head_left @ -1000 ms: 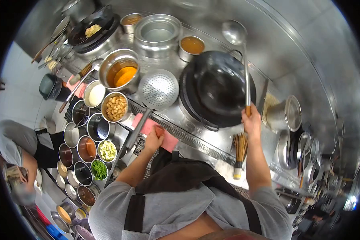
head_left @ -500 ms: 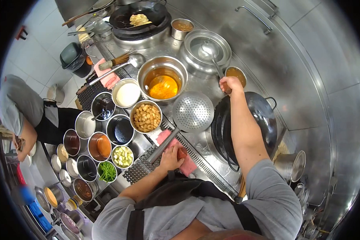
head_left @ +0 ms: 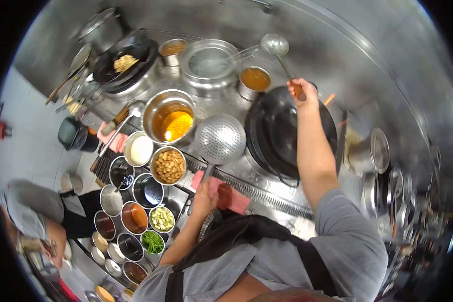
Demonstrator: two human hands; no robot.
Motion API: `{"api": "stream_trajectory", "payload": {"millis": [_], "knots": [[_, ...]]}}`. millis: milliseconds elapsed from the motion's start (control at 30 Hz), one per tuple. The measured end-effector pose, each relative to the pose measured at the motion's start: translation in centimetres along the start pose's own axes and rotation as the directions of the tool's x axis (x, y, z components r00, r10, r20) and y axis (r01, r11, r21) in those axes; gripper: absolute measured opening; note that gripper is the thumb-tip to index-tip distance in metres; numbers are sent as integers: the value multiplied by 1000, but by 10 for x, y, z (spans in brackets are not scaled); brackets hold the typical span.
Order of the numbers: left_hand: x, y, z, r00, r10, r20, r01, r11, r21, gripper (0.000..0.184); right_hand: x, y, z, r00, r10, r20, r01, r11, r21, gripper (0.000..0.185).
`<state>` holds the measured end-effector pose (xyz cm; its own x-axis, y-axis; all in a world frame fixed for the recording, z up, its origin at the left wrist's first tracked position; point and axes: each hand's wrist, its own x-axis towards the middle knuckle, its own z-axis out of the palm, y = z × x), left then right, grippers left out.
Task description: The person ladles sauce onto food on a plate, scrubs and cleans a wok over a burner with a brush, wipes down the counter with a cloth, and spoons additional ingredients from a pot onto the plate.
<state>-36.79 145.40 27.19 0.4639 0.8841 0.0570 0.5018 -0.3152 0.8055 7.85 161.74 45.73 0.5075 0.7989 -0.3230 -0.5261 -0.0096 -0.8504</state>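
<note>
My right hand [head_left: 303, 91] is closed around the wooden handle of a long ladle [head_left: 275, 45]. The ladle is raised over the back of the stove, and a thin streak of water trails between its bowl and the metal pot of water [head_left: 209, 75]. Below my right forearm sits a dark wok [head_left: 282, 121]. My left hand [head_left: 205, 201] is closed around the handle of a perforated skimmer [head_left: 220, 138], which lies on the steel worktop. Beside that hand is a pink cloth [head_left: 239, 201].
A pot of yellow oil [head_left: 168, 121] and a bowl of browned cubes [head_left: 168, 167] stand left of the skimmer. Several sauce and vegetable containers, including cut greens [head_left: 152, 242], fill the left side. A second wok [head_left: 123, 63] holds food. Another person [head_left: 38, 211] stands at left.
My right hand has lifted the ladle out of the water pot and swung it right, above the wok. My left hand has shifted along the skimmer handle. The camera view has turned.
</note>
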Motion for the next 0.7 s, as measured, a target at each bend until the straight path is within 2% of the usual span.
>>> {"api": "stream_trajectory", "payload": {"millis": [67, 133, 200, 233, 267, 333, 400, 433, 467, 533, 600, 633, 700], "knots": [[9, -6, 2, 1000, 5, 11, -6, 1000, 8, 65, -19, -19, -53, 994, -102, -47, 94, 984, -150, 8], [15, 19, -6, 991, 121, -57, -117, 990, 78, 62, -40, -32, -115, 980, -180, -85, 148, 945, -292, 9], [20, 15, -2, 999, 34, 24, -34, 999, 22, 59, -75, -50, -167, 963, -168, -209, -5, 768, -641, 10], [22, 17, 2, 999, 2, 52, -1, 1000, -16, 58, -91, -51, -191, 944, -186, -272, -44, 747, -664, 11], [23, 22, 6, 997, -28, 71, 32, 998, -53, 58, -110, -55, -217, 934, -215, -285, -89, 633, -769, 11], [21, 28, 20, 999, 26, 36, -27, 999, 35, 57, -133, -53, -284, 932, -238, -273, -184, 339, -922, 13], [17, 41, 34, 996, 46, 74, -50, 998, 45, 57, -179, -49, -316, 892, -319, -320, -280, 165, -946, 13], [14, 48, 44, 994, 59, 87, -64, 997, 52, 57, -205, -51, -325, 896, -254, -363, -335, 147, -931, 17], [10, 55, 56, 990, 33, 136, -33, 999, -3, 57, -227, -45, -339, 890, -256, -376, -343, 164, -925, 17], [-1, 77, 76, 979, 12, 202, -4, 999, -40, 57, -269, -25, -370, 886, -417, -202, -238, -36, -971, 24], [-10, 109, 93, 944, 210, 254, -201, 978, -61, 56, -309, 0, -385, 885, -398, -240, -272, -24, -962, 29], [-16, 122, 100, 930, 240, 278, -233, 971, -59, 55, -328, 14, -392, 887, -380, -263, -297, -32, -954, 36], [-27, 139, 115, 913, 248, 323, -244, 968, -55, 55, -359, 73, -433, 879, -428, -208, -211, 41, -977, 47]]}}
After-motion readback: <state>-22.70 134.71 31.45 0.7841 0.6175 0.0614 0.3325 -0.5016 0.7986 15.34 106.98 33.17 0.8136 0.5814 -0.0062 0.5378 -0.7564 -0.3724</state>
